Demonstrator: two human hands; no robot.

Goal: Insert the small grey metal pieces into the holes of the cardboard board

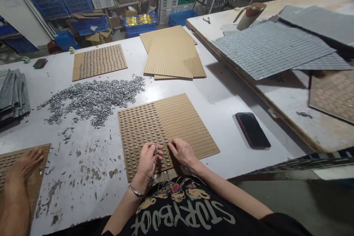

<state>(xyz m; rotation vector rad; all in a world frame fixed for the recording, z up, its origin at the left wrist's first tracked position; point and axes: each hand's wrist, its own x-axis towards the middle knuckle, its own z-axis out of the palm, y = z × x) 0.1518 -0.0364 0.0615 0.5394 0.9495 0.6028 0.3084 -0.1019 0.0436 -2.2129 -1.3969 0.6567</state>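
A grooved cardboard sheet [190,125] lies in front of me, its left half set with rows of small grey spindle-shaped pieces [141,125]. Over the lower part of those rows, my left hand [148,158] is closed, with some of the same grey pieces between its fingertips. My right hand [182,153] rests low on the sheet beside it, fingertips together at the edge of the filled rows. Whatever those fingers may pinch is hidden. Behind the sheet, to the left, spreads a loose heap of grey spindle-shaped pieces [102,96].
A co-worker's hand [27,162] lies on another filled cardboard sheet [41,184] at left. Beyond are a filled sheet [105,61] and stacked cardboard [168,53]. A phone [253,129] lies right; a raised table [279,99] holds silvery ribbed sheets [273,48] and a tumbler [250,16].
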